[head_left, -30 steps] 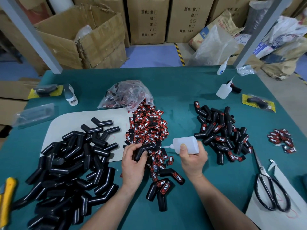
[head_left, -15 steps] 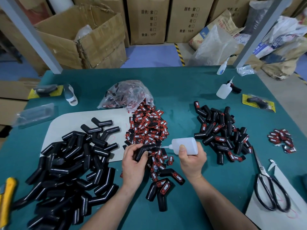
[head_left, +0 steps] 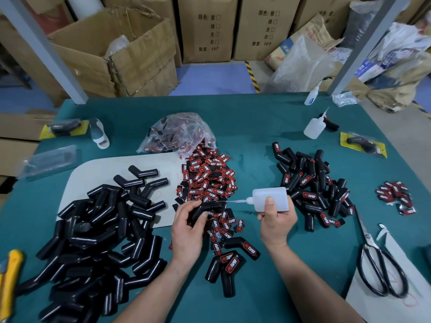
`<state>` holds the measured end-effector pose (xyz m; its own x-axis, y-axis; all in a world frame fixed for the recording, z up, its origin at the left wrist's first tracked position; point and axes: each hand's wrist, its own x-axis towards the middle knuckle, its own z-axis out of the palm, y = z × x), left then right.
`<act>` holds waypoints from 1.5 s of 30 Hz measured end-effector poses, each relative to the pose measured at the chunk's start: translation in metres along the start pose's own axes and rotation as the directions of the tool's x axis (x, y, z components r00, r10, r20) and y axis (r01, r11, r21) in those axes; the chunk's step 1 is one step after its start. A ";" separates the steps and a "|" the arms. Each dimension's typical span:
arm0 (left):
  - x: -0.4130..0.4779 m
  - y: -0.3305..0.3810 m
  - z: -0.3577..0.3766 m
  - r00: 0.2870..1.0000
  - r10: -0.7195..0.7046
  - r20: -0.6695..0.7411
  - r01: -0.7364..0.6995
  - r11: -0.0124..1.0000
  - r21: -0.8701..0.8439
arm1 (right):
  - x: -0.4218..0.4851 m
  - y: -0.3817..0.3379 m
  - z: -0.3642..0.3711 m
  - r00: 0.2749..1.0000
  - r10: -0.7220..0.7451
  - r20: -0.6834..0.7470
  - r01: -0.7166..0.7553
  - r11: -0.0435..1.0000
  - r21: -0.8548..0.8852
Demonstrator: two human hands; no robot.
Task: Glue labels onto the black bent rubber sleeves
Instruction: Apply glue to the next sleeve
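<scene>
My left hand [head_left: 187,231] grips a black bent rubber sleeve [head_left: 207,207] above the label heap. My right hand [head_left: 276,223] holds a white glue bottle [head_left: 271,198] sideways, its thin nozzle touching the sleeve's upper end. Red-and-black labels [head_left: 207,180] lie heaped in the middle of the table. A big pile of bare black sleeves [head_left: 93,241] covers the left side. Labelled sleeves [head_left: 312,187] are piled on the right, and three more [head_left: 231,262] lie just in front of my hands.
Scissors [head_left: 380,269] lie at the right on white paper. A yellow knife [head_left: 8,278] sits at the left edge. Two more glue bottles [head_left: 313,127] stand far right. A clear bag of labels [head_left: 179,134] lies behind the heap. A small label cluster [head_left: 395,197] lies far right.
The bottle's nozzle has stayed at the sleeve's end, and both hands have barely shifted.
</scene>
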<state>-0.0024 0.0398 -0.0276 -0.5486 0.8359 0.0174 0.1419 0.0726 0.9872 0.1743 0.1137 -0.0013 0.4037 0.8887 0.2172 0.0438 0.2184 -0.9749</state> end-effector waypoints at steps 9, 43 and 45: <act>0.000 -0.001 0.000 0.998 -0.055 0.013 0.055 0.998 -0.023 | -0.001 0.010 -0.002 1.000 0.004 0.004 -0.004 0.999 -0.035; -0.001 0.004 -0.001 0.998 -0.060 0.010 0.060 0.998 -0.010 | -0.001 0.011 -0.005 0.998 -0.058 0.037 0.056 0.997 0.060; -0.001 0.003 -0.001 0.998 -0.069 0.005 0.070 0.997 -0.026 | -0.001 0.011 -0.004 0.991 -0.080 0.109 0.073 0.995 0.069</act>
<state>-0.0023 0.0385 -0.0242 -0.5527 0.8317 -0.0520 0.0820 0.1164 0.9898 0.1782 0.1138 -0.0121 0.2973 0.9068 0.2989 0.0096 0.3102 -0.9506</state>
